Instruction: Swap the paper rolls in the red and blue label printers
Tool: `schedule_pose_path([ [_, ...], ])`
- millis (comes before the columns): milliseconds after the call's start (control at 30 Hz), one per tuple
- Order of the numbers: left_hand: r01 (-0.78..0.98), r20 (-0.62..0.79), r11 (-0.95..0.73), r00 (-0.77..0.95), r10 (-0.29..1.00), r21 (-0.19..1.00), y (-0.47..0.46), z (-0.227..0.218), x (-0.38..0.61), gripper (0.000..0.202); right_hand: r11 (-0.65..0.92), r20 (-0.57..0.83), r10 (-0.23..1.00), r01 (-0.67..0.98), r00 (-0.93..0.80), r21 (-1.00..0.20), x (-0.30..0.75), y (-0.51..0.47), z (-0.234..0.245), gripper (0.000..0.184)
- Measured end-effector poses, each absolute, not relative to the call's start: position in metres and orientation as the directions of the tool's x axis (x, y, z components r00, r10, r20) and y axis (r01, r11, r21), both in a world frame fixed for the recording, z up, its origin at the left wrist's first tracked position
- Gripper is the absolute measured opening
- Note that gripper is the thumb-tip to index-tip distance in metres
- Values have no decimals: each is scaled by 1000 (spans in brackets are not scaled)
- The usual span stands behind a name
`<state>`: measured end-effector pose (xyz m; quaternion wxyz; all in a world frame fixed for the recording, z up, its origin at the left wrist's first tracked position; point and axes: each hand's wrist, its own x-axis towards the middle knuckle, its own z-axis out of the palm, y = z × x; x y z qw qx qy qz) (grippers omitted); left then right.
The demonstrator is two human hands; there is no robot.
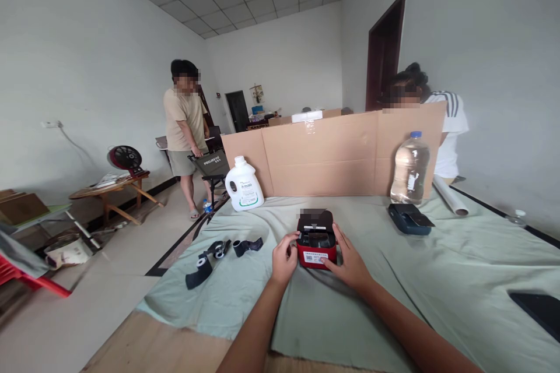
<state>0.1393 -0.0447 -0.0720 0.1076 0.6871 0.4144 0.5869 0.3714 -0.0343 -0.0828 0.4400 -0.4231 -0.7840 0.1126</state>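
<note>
In front of me on the green cloth sits a small red and black label printer [317, 255]. Its black lid is raised, and a white sticker with printed codes is on its near face. My left hand [286, 257] is closed against the printer's left side, its fingers curled at the top edge. From the right, my right hand [350, 262] grips it, fingers along the lid side and thumb on the front near the sticker. What lies inside the compartment is too dark to make out. To the left are several black rolls [201, 271] with loose ends.
A cardboard panel [319, 157] stands across the back. Before it are a white jug [245, 186], a clear bottle with a blue cap [409, 169], and a dark blue device [411, 220]. A white roll [450, 195] and black phone [538, 309] lie right. Two people are beyond.
</note>
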Motion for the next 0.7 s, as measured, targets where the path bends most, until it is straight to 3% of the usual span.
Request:
schedule_pose_path([
  [700, 420, 702, -626, -40, 711, 657, -40, -75, 140, 38, 571, 556, 802, 555, -220, -605, 373, -33, -91, 92],
])
